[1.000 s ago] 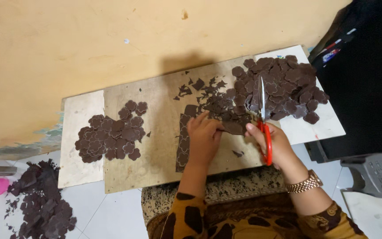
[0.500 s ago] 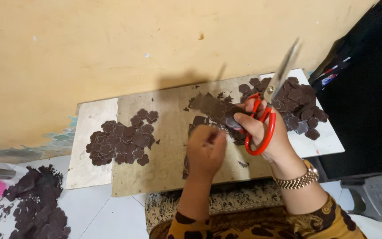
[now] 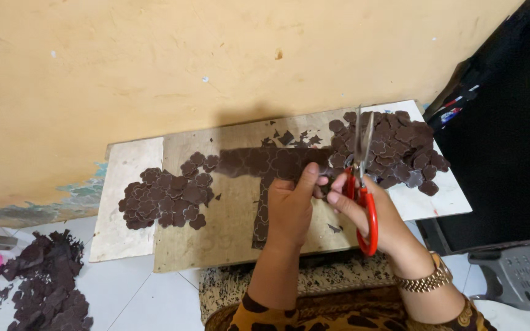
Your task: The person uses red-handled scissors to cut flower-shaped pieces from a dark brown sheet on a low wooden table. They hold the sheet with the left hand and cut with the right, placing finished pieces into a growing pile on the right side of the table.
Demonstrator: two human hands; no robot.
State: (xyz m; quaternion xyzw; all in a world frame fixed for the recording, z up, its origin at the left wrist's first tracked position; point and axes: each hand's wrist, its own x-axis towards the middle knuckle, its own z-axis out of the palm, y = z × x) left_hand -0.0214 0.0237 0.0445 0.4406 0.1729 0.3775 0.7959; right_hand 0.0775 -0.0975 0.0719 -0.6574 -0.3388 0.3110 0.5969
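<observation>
Brown strip [image 3: 265, 162] of flower shapes is pinched in the left hand [image 3: 289, 208]. Red scissors [image 3: 363, 184] are gripped by the right hand [image 3: 369, 214], above the board [image 3: 234, 227].

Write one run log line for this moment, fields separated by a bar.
left hand: holds dark brown strip | right hand: grips red scissors, blades up | board: cut-piece piles left and right

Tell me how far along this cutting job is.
Done: two piles of cut brown shapes, one left, one right. In hand: the left hand holds a brown strip while the right hand works red scissors. Left: that strip and another under the left hand.
</observation>
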